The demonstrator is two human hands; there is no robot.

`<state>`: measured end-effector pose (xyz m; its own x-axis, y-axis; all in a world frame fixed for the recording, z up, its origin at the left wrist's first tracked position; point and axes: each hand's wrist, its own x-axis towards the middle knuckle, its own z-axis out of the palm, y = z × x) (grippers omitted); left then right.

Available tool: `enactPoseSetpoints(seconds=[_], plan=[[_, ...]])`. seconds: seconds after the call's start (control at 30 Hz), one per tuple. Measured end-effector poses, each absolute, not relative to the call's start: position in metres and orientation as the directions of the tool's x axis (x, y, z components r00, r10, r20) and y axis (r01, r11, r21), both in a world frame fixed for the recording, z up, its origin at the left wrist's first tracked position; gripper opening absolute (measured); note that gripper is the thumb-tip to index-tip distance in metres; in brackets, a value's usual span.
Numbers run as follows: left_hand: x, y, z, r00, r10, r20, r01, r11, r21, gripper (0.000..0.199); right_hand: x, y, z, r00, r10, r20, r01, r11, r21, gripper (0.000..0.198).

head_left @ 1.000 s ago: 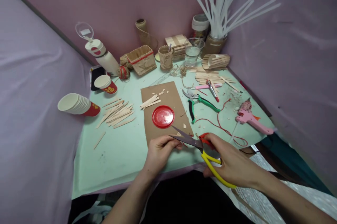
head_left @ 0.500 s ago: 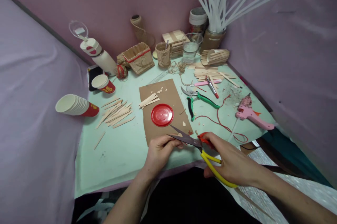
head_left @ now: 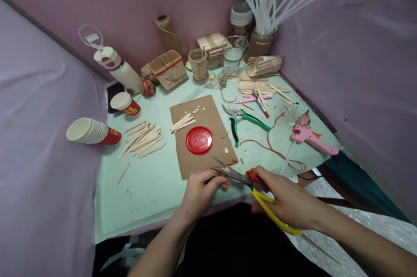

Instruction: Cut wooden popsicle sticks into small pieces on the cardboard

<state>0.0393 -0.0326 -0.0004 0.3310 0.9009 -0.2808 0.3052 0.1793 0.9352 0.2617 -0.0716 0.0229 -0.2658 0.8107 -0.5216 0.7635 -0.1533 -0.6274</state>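
Observation:
My right hand (head_left: pixel 283 196) grips yellow-handled scissors (head_left: pixel 260 201), with orange-red material showing by the fingers near the pivot. The dark blades point left and are slightly apart. My left hand (head_left: pixel 203 188) is closed in a pinch right at the blades. A small pale tip of a wooden stick (head_left: pixel 226 169) shows between the blades; the rest of it is hidden by the fingers. Just beyond lies brown cardboard (head_left: pixel 182 162), bearing a round red lid (head_left: pixel 199 140), a few cut wooden sticks (head_left: pixel 183 123) and small wood chips (head_left: pixel 198 109).
Pointed wooden sticks (head_left: pixel 145 140) and stacked paper cups (head_left: pixel 87 131) lie to the left. On the right are green-handled pruning shears (head_left: pixel 249 120), red cord (head_left: pixel 276 152) and a pink glue gun (head_left: pixel 309 136). A woven box (head_left: pixel 169 73) and a plastic cup of water (head_left: pixel 233 61) stand behind.
The view has shifted slightly. The scissors and both hands have moved a little to the right in view, and a pale stick tip still shows at the blades.

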Motion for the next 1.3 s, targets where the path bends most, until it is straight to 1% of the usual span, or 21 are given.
enactPoseSetpoints(seconds=[0.07,0.13,0.33,0.47,0.57,0.67,0.77,0.9,0.97,1.03,1.13,1.23,1.3], plan=[[0.042,-0.035,0.000,0.336,0.891,-0.305,0.320,0.197,0.927,0.021,0.263,-0.076,0.019,-0.287,0.814,-0.504,0.755,-0.132,-0.643,0.028],[0.044,-0.036,0.000,0.345,0.879,-0.329,0.337,0.211,0.918,0.021,0.264,-0.080,0.016,-0.297,0.821,-0.488,0.750,-0.116,-0.651,0.028],[0.053,-0.037,-0.001,0.409,0.843,-0.349,0.328,0.221,0.918,0.022,0.266,-0.092,0.013,-0.295,0.799,-0.524,0.767,-0.129,-0.629,0.027],[0.060,-0.039,-0.002,0.447,0.801,-0.398,0.324,0.270,0.907,0.022,0.271,-0.102,0.007,-0.272,0.791,-0.548,0.734,-0.198,-0.650,0.027],[0.067,-0.042,-0.003,0.481,0.752,-0.451,0.304,0.340,0.890,0.021,0.275,-0.112,0.003,-0.254,0.785,-0.565,0.694,-0.259,-0.672,0.022],[0.076,-0.046,-0.008,0.515,0.662,-0.544,0.286,0.466,0.837,0.020,0.277,-0.126,-0.004,-0.225,0.784,-0.579,0.669,-0.307,-0.677,0.019],[0.085,-0.052,-0.015,0.530,0.568,-0.630,0.282,0.582,0.763,0.017,0.279,-0.145,-0.013,-0.169,0.781,-0.601,0.648,-0.371,-0.665,0.023],[0.092,-0.057,-0.021,0.556,0.500,-0.664,0.310,0.616,0.724,0.014,0.284,-0.165,-0.021,-0.096,0.775,-0.625,0.596,-0.458,-0.659,0.024],[0.093,-0.057,-0.019,0.566,0.506,-0.651,0.298,0.610,0.734,0.014,0.287,-0.164,-0.020,-0.067,0.780,-0.623,0.563,-0.486,-0.669,0.024],[0.092,-0.055,-0.016,0.573,0.545,-0.611,0.258,0.588,0.766,0.014,0.289,-0.154,-0.017,-0.022,0.811,-0.584,0.525,-0.488,-0.698,0.023],[0.089,-0.052,-0.011,0.550,0.647,-0.528,0.149,0.546,0.825,0.014,0.290,-0.128,-0.013,0.069,0.882,-0.466,0.504,-0.434,-0.747,0.026],[0.077,-0.045,-0.005,0.484,0.747,-0.457,0.026,0.509,0.860,0.013,0.287,-0.095,-0.010,0.153,0.931,-0.332,0.535,-0.360,-0.764,0.033],[0.063,-0.034,0.002,0.422,0.812,-0.403,0.013,0.439,0.899,0.013,0.283,-0.073,-0.007,0.201,0.945,-0.257,0.567,-0.326,-0.756,0.035]])
